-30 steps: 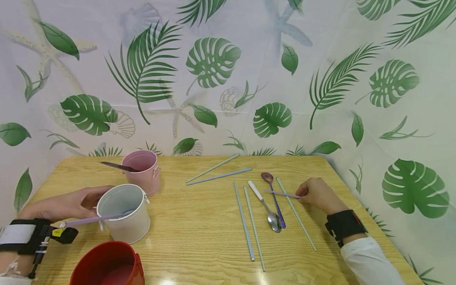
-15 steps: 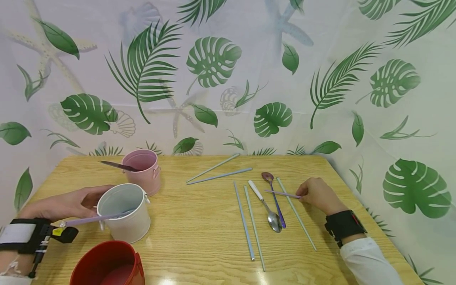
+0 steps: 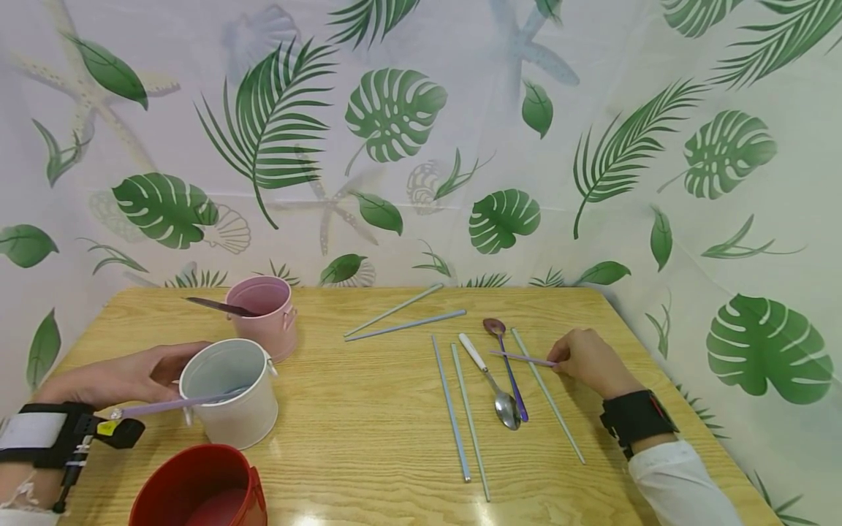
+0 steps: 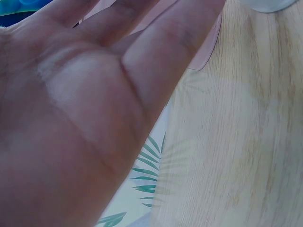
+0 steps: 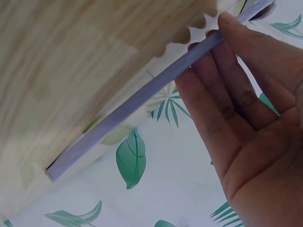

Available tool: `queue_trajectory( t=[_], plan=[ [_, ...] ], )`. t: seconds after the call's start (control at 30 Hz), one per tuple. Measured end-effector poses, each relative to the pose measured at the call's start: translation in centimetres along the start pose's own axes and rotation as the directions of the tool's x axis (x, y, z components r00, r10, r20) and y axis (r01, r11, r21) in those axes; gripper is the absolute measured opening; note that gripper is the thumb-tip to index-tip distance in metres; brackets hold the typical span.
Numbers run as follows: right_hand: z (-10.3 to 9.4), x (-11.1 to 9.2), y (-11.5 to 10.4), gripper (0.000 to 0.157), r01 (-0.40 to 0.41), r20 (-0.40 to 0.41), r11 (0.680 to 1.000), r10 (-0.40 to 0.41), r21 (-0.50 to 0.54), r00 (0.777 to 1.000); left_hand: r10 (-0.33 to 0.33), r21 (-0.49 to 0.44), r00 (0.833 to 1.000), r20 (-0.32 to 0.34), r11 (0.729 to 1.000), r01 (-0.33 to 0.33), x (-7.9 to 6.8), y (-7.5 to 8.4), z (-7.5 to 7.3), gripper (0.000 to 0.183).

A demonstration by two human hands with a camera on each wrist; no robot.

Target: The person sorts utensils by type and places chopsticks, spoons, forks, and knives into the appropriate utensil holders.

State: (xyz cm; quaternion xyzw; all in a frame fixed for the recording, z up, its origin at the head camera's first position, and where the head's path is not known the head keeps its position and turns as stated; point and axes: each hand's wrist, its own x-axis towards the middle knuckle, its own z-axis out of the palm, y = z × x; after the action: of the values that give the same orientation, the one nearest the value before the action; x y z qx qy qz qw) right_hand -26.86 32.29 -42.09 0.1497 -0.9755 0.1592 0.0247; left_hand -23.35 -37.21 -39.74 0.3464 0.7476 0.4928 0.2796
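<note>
My right hand (image 3: 588,361) pinches a pale purple chopstick (image 3: 520,357) between thumb and fingers at the table's right side. In the right wrist view the chopstick (image 5: 128,106) runs out from the fingertips to a squared end. From the head it crosses over a purple long-handled spoon (image 3: 513,380) and a green chopstick (image 3: 552,405). At the left, my left hand (image 3: 128,376) grips the white bucket (image 3: 243,416), thumb in front and fingers passing behind. Another purple chopstick (image 3: 164,405) leans out over its rim, with something bluish inside. The left wrist view shows mainly the palm (image 4: 90,109).
A pink bucket (image 3: 279,340) behind holds a dark knife-like piece (image 3: 217,305). The red bucket (image 3: 243,504) stands at the front left. A white-handled spoon (image 3: 506,409) and blue (image 3: 450,409) and green (image 3: 470,424) chopsticks lie mid-right; two more lie at the back.
</note>
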Motion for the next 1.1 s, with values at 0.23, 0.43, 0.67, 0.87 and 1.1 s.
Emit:
queue_trajectory(
  t=[0.23,0.43,0.67,0.87,1.1],
  plan=[
    [-0.1,0.0,0.3,0.009,0.010,-0.015,1.000,-0.010,0.005,1.000,0.022,-0.005,1.000,0.001,1.000,-0.022,0.0,0.0,0.0,0.076],
    [-0.1,-0.1,0.0,0.010,0.038,-0.031,0.999,-0.038,0.002,0.999,0.020,-0.015,1.000,0.003,1.000,-0.020,0.1,-0.1,0.1,0.075],
    [-0.4,0.0,-0.4,0.008,0.070,-0.067,0.998,-0.070,-0.005,0.995,0.015,-0.009,1.000,-0.003,1.000,-0.015,0.1,0.0,0.1,0.076],
    [-1.0,0.0,-1.6,0.009,0.098,-0.089,0.995,-0.100,-0.024,0.991,0.008,-0.021,1.000,-0.003,1.000,-0.008,0.1,-0.1,0.1,0.076],
    [-1.9,-0.1,-3.9,0.009,0.117,-0.101,0.992,-0.121,-0.044,0.987,-0.006,-0.023,1.000,-0.005,1.000,0.005,0.1,-0.1,0.1,0.077]
  ],
)
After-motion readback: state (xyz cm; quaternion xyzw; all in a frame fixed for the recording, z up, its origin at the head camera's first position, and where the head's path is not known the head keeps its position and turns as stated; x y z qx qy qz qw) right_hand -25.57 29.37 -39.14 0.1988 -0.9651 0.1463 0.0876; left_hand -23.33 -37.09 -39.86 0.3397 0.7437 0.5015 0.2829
